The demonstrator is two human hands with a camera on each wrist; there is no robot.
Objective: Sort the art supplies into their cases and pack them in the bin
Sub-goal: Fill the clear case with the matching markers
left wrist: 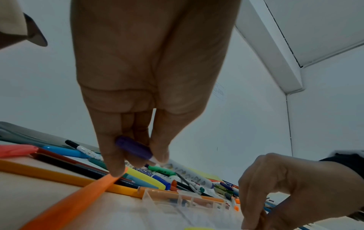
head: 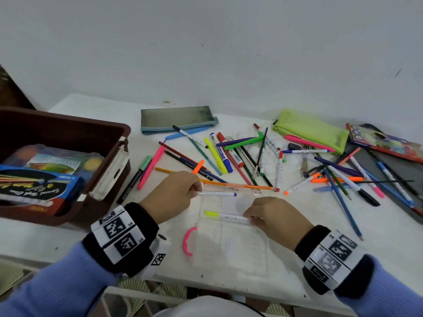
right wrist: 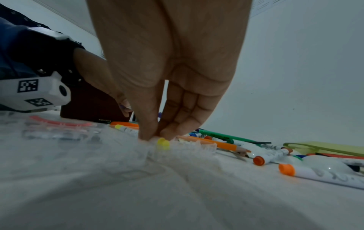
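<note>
A clear case lies open on the white counter in front of the person, with a pink handle at its left edge. The left hand pinches a purple marker by one end — its grip is clasped on the pen, thumb against fingertips — holding it over the case's far edge. The right hand pinches the end of a yellow marker with fingertips pressed down, the pen lying across the case. Just beyond the case lies an orange pen, and behind it a loose scatter of markers, pens and pencils spreads over the counter. Farther back sit a grey pouch and, to the right, a green pouch. A dark flat tin and a colourful box lie at the far right. On the left stands a brown bin — inside it, packaged art sets.
</note>
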